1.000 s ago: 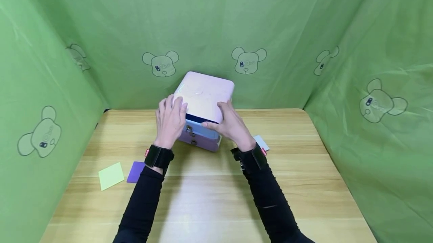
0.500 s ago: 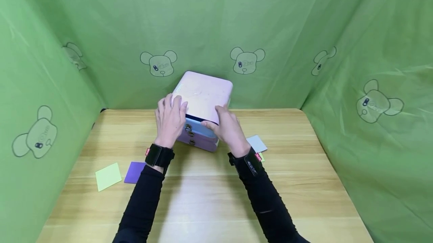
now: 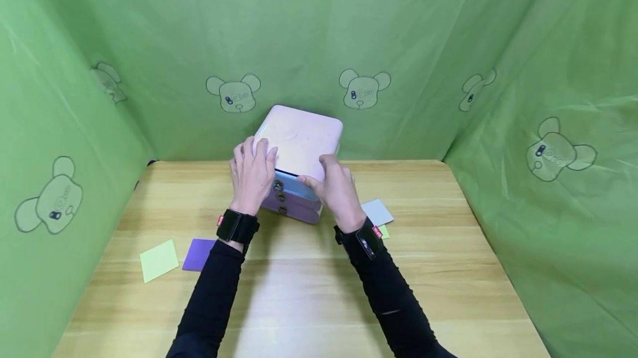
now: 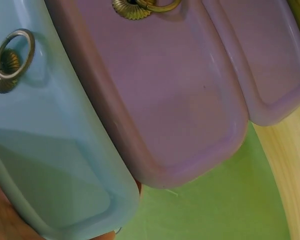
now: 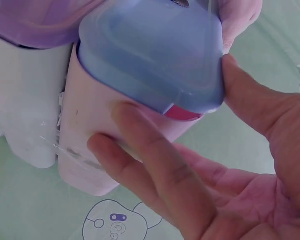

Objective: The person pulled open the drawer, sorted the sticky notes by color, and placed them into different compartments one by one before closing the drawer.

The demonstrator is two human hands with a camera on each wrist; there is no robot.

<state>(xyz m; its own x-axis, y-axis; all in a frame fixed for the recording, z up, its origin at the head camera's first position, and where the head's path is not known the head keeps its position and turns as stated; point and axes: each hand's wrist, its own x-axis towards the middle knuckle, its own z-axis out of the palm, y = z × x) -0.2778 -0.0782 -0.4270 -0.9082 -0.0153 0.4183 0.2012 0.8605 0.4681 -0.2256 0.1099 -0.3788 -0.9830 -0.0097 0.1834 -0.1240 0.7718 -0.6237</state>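
Head view: drawer box [image 3: 301,136] stands toward the far side of the desk [image 3: 448,269], set at a slight angle. Left hand [image 3: 251,175]: fingers bent over its left upper edge, grip holding the box. Right hand [image 3: 341,189]: grip spans the near right upper corner, thumb at the front, fingers along the side. Right wrist view: blue drawer [image 5: 155,55] sits slightly apart from the case at one corner, red strip [image 5: 182,114] in the gap. Handling (judged): stiff shell, probably plastic, fairly light; glossy faces likely slippery; may skid if tugged. Best hold: one hand bracing the case, the other on the metal ring [image 4: 31,52], or on the drawer's rim should the ring prove fragile.
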